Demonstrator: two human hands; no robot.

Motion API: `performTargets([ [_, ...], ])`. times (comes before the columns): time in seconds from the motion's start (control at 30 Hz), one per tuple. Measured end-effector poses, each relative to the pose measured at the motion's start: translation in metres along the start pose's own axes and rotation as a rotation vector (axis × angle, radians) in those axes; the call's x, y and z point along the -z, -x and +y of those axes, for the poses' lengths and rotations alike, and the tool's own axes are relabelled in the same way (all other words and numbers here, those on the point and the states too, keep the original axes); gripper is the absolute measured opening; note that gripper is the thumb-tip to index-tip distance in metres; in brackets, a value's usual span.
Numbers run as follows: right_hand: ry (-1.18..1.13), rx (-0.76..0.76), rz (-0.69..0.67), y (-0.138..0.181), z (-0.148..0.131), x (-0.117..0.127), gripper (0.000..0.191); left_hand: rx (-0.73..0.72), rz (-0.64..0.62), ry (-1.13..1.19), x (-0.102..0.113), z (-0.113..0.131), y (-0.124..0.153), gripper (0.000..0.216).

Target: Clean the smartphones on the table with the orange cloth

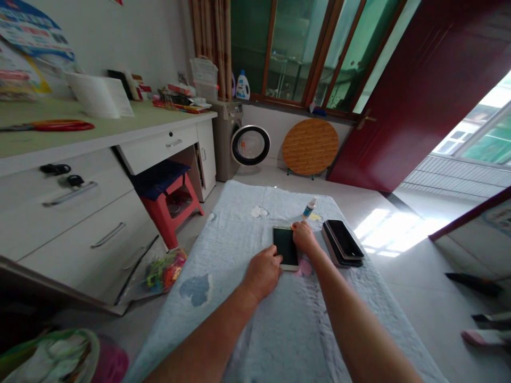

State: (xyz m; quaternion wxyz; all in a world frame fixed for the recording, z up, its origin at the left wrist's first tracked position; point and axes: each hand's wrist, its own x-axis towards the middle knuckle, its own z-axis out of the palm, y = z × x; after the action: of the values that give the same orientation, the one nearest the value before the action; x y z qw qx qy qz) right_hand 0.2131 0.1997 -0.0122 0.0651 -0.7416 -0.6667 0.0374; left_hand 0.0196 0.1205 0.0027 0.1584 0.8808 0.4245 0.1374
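Note:
A phone (285, 246) with a dark screen and a pale frame lies flat on the cloth-covered table. My left hand (263, 272) is closed on its lower left edge. At the upper right corner of the screen is my right hand (305, 237), its fingers pinched round a small orange thing (294, 227) that mostly hides under them. Just beyond stands a small spray bottle (308, 208) with a blue label. To the right of my right hand lies a stack of dark phones (344, 240).
The light blue cloth (239, 223) covers the table to its edges. A red stool (171, 205) and a plastic bag (159, 274) are on the floor to the left, by a white desk (159, 141). Farther back, a washing machine (225, 138) has its door open.

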Motion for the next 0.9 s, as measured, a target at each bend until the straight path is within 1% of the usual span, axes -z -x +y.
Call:
performTargets([
  [0.13,-0.039,-0.054,0.03,0.027,-0.004,0.001,0.029,-0.015,0.023,0.038,-0.003,-0.003,-0.001,0.017],
  [0.27,-0.081,-0.059,0.039,0.058,-0.008,0.008,0.029,-0.026,0.058,0.051,-0.005,-0.006,-0.002,0.023],
  [0.5,-0.197,-0.079,0.01,0.105,-0.013,0.018,0.024,-0.08,0.084,0.056,-0.011,-0.013,-0.004,0.027],
  [0.67,-0.209,-0.087,0.027,0.127,-0.016,0.017,0.024,-0.058,0.094,0.067,-0.011,-0.013,-0.004,0.033],
  [0.9,-0.273,-0.097,0.048,0.151,-0.016,0.014,0.025,-0.045,0.103,0.071,-0.01,-0.012,-0.003,0.032],
])
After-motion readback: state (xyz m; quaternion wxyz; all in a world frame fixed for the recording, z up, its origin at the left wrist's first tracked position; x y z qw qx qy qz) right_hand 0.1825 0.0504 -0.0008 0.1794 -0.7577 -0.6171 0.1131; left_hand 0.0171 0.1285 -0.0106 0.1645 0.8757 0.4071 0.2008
